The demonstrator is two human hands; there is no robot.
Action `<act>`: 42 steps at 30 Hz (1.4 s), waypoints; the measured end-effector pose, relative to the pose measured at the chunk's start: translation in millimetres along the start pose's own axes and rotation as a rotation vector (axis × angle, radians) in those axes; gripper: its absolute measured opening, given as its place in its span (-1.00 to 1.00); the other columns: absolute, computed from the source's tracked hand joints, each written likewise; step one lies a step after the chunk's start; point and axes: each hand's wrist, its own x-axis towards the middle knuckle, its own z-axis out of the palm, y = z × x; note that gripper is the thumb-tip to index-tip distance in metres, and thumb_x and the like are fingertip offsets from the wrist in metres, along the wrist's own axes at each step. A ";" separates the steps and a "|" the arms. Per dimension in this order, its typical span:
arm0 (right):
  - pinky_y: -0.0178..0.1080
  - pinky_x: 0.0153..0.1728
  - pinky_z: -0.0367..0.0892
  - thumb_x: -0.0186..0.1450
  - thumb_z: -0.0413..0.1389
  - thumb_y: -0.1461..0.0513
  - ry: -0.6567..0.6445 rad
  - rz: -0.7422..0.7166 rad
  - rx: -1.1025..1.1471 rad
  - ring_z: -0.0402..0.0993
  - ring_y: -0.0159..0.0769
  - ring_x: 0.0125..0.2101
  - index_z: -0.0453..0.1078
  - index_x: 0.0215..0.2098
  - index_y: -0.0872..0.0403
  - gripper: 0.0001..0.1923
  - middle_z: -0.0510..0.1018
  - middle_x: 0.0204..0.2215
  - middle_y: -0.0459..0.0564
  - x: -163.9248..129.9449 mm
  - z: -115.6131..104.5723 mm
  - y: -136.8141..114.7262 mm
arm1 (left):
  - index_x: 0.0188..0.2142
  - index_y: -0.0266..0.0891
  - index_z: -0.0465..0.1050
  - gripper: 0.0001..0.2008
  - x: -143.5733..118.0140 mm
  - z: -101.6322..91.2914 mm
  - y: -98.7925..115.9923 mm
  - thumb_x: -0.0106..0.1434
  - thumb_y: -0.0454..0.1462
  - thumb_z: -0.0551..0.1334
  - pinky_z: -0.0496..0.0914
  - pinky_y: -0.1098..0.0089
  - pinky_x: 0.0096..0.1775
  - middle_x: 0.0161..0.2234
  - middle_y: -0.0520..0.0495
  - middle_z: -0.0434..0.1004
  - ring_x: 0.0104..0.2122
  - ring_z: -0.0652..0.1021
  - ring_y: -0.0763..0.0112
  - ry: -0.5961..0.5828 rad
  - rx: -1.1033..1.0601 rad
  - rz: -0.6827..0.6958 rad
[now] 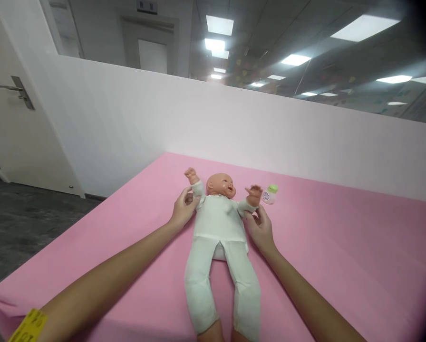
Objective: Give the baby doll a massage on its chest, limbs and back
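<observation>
A baby doll (pixel 220 221) with a white cloth body lies on its back on the pink-covered table (pixel 327 256), its head toward the wall and its arms raised. At the doll's arm on the left of the view, my left hand (pixel 185 206) has its fingers closed on the white upper sleeve. My right hand (pixel 261 227) grips the doll's other arm near the elbow, thumb and fingers round the cloth. Parts of the fingertips are hidden behind the doll's arms. The doll's feet run out of view at the bottom.
Beyond the doll's hand on the right stands a small clear bottle (pixel 269 194) with a green cap. A low white wall (pixel 270 137) borders the table's far side. To the left are a door (pixel 24 114) and dark floor (pixel 27 223).
</observation>
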 end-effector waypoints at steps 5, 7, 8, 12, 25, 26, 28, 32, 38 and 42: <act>0.06 0.08 0.36 0.35 0.10 0.26 -0.138 -0.245 -0.208 0.39 -0.01 0.12 0.53 0.03 -0.08 -0.68 0.56 0.04 0.06 -2.0 0.5 0.0 | -0.11 -0.13 0.64 -0.76 -2.5 2.3 2.1 0.24 -0.25 0.29 0.44 0.28 -0.08 -0.04 -0.15 0.51 0.01 0.52 0.16 -0.157 0.088 0.170; 0.08 0.10 0.35 0.34 0.10 0.26 -0.134 -0.234 -0.201 0.39 -0.01 0.13 0.53 0.03 -0.08 -0.67 0.56 0.04 0.06 -1.7 0.8 1.5 | -0.09 -0.11 0.64 -0.74 -3.4 2.7 2.7 0.25 -0.27 0.26 0.45 0.27 -0.07 -0.04 -0.14 0.49 0.01 0.52 0.17 -0.165 0.104 0.199; 0.07 0.09 0.36 0.35 0.10 0.25 -0.121 -0.196 -0.176 0.40 -0.01 0.13 0.50 0.06 -0.07 -0.66 0.55 0.06 0.07 -1.4 1.2 2.5 | -0.09 -0.11 0.64 -0.74 -3.6 2.7 3.0 0.25 -0.27 0.26 0.45 0.26 -0.05 -0.05 -0.14 0.49 0.01 0.52 0.17 -0.161 0.103 0.191; -0.01 0.02 0.42 0.38 0.14 0.13 -0.034 -0.017 -0.013 0.47 -0.06 0.07 0.36 0.18 -0.04 -0.59 0.52 0.12 0.09 0.6 2.5 6.3 | -0.10 -0.11 0.64 -0.77 -2.1 1.8 4.3 0.25 -0.21 0.32 0.43 0.22 0.02 0.00 -0.14 0.54 0.05 0.52 0.13 -0.144 0.050 0.048; -0.03 -0.03 0.42 0.38 0.14 0.13 -0.014 -0.008 -0.017 0.49 -0.09 -0.05 0.40 0.05 -0.02 -0.72 0.57 -0.06 0.04 0.4 0.8 4.8 | -0.02 -0.20 0.54 -0.63 -2.1 2.1 10.9 0.26 -0.06 0.35 0.46 0.22 -0.07 0.00 -0.19 0.60 -0.02 0.57 0.10 -0.101 -0.100 -0.081; -0.01 -0.01 0.41 0.37 0.14 0.17 -0.044 -0.053 -0.058 0.47 -0.06 0.00 0.42 0.05 -0.03 -0.71 0.56 -0.02 0.06 -0.5 0.9 3.6 | -0.04 -0.19 0.56 -0.66 -1.9 2.3 10.2 0.25 -0.10 0.35 0.45 0.21 -0.04 0.00 -0.17 0.60 -0.01 0.56 0.10 -0.109 -0.076 -0.059; 0.03 0.05 0.37 0.33 0.11 0.26 -0.093 -0.163 -0.150 0.41 -0.02 0.10 0.47 0.05 -0.06 -0.68 0.54 0.04 0.07 -2.1 1.1 1.7 | -0.09 -0.17 0.60 -0.74 -1.7 2.7 8.6 0.23 -0.19 0.34 0.43 0.21 0.02 -0.02 -0.15 0.60 0.01 0.55 0.12 -0.123 -0.006 0.004; 0.08 0.09 0.35 0.31 0.09 0.30 -0.114 -0.239 -0.207 0.37 0.00 0.13 0.49 0.04 -0.07 -0.64 0.52 0.05 0.09 -3.1 1.6 1.2 | -0.14 -0.15 0.62 -0.77 -2.8 3.8 7.8 0.19 -0.28 0.30 0.42 0.23 0.03 -0.04 -0.13 0.58 0.02 0.54 0.15 -0.134 0.059 0.063; -0.05 -0.05 0.45 0.37 0.14 0.15 -0.033 -0.015 0.006 0.50 -0.10 -0.02 0.33 0.11 -0.04 -0.65 0.52 0.08 0.09 -2.3 3.3 3.4 | -0.04 -0.14 0.53 -0.70 -3.3 4.3 10.3 0.27 -0.12 0.36 0.42 0.21 0.04 0.02 -0.14 0.59 0.04 0.55 0.14 -0.110 -0.026 -0.019; -0.11 -0.11 0.47 0.40 0.14 0.08 0.022 0.023 0.048 0.52 -0.15 -0.10 0.31 0.09 -0.03 -0.67 0.54 0.01 0.07 -1.0 3.6 4.5 | 0.06 -0.16 0.40 -0.53 -2.6 2.9 6.1 0.24 -0.06 0.39 0.46 0.25 -0.09 -0.09 -0.16 0.61 -0.10 0.60 0.17 -0.034 -0.086 -0.085</act>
